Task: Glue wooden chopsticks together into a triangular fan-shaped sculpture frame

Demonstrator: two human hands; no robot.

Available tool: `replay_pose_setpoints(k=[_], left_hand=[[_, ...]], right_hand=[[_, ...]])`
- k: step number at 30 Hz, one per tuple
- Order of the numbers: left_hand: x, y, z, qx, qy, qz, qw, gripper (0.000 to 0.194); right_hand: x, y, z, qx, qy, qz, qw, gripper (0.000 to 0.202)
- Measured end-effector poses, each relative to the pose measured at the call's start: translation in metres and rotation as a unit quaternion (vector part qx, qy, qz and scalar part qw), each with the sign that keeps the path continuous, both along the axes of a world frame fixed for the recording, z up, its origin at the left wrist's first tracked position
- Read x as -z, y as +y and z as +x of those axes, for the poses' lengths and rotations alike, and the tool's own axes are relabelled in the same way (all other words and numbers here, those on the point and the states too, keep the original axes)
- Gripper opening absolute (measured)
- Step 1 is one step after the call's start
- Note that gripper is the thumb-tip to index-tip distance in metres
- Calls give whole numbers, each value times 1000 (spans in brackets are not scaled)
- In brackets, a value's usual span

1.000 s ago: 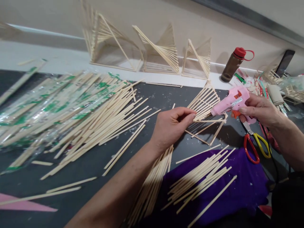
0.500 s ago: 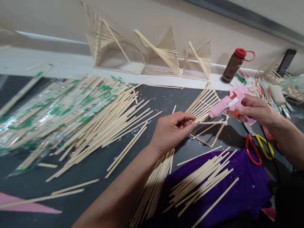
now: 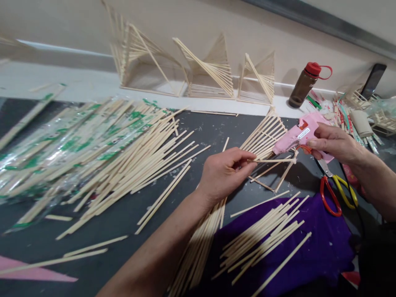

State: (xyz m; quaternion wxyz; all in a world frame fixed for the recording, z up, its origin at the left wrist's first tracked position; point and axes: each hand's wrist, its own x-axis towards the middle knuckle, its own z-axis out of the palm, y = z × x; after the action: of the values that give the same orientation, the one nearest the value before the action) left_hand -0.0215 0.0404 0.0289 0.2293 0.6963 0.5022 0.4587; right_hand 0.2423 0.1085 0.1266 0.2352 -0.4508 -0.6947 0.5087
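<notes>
My right hand [image 3: 335, 142] is wrapped around a pink hot glue gun [image 3: 291, 139], with fingers at its orange trigger. The gun's nozzle points down and left at a small frame of wooden sticks [image 3: 268, 128], touching or nearly touching it. My left hand [image 3: 225, 171] pinches the frame's near left corner between thumb and fingers, where several sticks meet. The frame has a row of slanted sticks fanned across it and a squarish base on the dark table. My left fingertips hide the pinched corner, and the gun covers part of the right side.
Bundled sticks in plastic [image 3: 71, 144] and loose sticks [image 3: 154, 165] spread at left. More sticks [image 3: 266, 235] lie on purple cloth [image 3: 324, 239], near scissors [image 3: 330, 196]. Finished-looking twisted stick frames [image 3: 207, 66] stand along the wall beside a red-capped bottle [image 3: 305, 86].
The glue gun's nozzle has shifted very slightly right along the frame. My left hand keeps its pinch with little movement. The view has turned slightly.
</notes>
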Motion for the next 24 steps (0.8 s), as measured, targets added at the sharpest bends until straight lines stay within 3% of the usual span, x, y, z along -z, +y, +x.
replay_pose_setpoints(k=[24], left_hand=[[4,0,2,-3,-4,25,1000,12]], right_hand=[[1,4,2,-40,-3,2,999,31]])
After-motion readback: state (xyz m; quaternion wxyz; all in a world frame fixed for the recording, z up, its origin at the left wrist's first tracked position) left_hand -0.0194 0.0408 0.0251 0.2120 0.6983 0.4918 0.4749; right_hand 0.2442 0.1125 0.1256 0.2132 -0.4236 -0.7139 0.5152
